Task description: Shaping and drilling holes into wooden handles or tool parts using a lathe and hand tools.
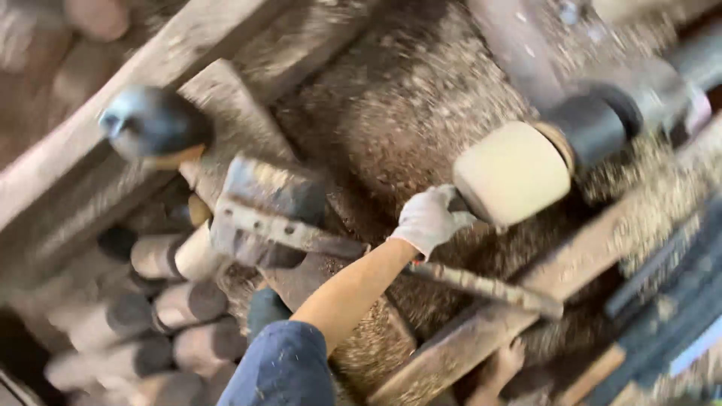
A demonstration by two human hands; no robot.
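Observation:
My left hand (427,219), in a white glove below a bare forearm and blue sleeve, rests its curled fingers against the near end of a cream wooden cylinder (513,173). The cylinder is mounted in a dark chuck (594,124) on a lathe. A small dark bit shows between the glove and the wood; the blur hides whether the hand grips it. A long rusty metal bar (481,286) runs under the wrist. My right hand (502,365) is bare and partly seen at the lower edge of a wooden beam (466,342); its grip is unclear.
Sawdust (406,105) covers the lathe bed. A grey metal block (263,207) sits left of the arm, with a black rounded knob (150,124) above it. Several turned wooden pieces with dark ends (173,301) are stacked at lower left. Dark slats (669,301) lie at right.

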